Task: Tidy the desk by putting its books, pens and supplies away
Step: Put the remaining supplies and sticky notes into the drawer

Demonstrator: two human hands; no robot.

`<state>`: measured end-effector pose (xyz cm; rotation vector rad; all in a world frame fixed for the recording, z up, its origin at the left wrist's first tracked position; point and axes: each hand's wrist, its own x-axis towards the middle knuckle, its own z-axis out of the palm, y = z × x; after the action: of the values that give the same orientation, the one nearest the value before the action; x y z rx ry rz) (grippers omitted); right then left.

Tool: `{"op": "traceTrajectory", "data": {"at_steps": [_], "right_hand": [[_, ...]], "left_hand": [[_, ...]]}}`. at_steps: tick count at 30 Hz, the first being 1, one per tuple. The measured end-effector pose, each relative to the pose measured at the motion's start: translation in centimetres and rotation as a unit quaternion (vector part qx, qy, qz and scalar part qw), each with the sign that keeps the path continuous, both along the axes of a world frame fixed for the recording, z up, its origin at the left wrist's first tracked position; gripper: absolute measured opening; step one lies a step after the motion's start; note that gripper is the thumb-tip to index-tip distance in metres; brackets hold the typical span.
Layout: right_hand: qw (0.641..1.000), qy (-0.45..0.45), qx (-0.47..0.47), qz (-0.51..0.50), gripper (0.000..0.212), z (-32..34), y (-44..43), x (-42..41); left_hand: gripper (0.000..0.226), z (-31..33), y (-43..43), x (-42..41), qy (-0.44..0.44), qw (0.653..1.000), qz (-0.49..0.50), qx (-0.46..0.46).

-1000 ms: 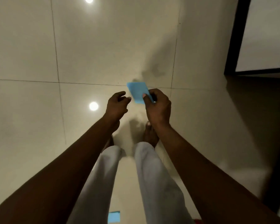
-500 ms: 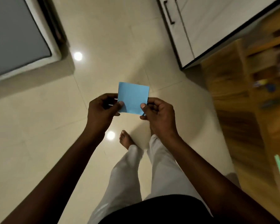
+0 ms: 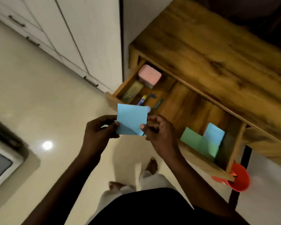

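A pale blue square sheet of paper is held up over the cream tiled floor, just beside the open wooden desk drawer. Its left edge is pinched by the left hand, and its lower right corner by the right hand. In the drawer, a pink lidded box, pens and a green paper pad can be seen.

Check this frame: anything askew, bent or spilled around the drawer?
Nothing spilled. The blue paper pinched between left hand and right hand shows a darker folded flap along its bottom. In the open drawer, the green paper and a second blue sheet overlap unevenly, not squared up.
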<state>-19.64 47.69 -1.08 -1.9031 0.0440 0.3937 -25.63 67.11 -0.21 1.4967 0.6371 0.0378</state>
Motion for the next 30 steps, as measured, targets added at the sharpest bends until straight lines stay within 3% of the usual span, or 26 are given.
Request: {"op": "traceTrajectory", "data": {"at_steps": [8,15,22,30], "right_hand": [[0.985,-0.020,-0.118,-0.127,0.011,-0.9,-14.1,4.0],[0.974,0.038,-0.136,-0.177,0.025,-6.3,-22.0,7.5],[0.958,0.089,-0.195,-0.189,0.026,-10.5,-25.0,9.9],[0.936,0.134,-0.180,-0.270,0.025,-13.0,-25.0,10.8]], "left_hand": [[0.015,-1.6,-11.9,8.4,0.012,0.989,-0.140,0.039],[0.012,-6.5,-20.2,15.9,0.066,0.962,-0.244,0.103],[0.027,-11.6,-24.0,21.5,0.148,0.933,-0.304,0.120],[0.013,-14.1,-26.1,24.8,0.166,0.887,-0.393,0.174]]}}
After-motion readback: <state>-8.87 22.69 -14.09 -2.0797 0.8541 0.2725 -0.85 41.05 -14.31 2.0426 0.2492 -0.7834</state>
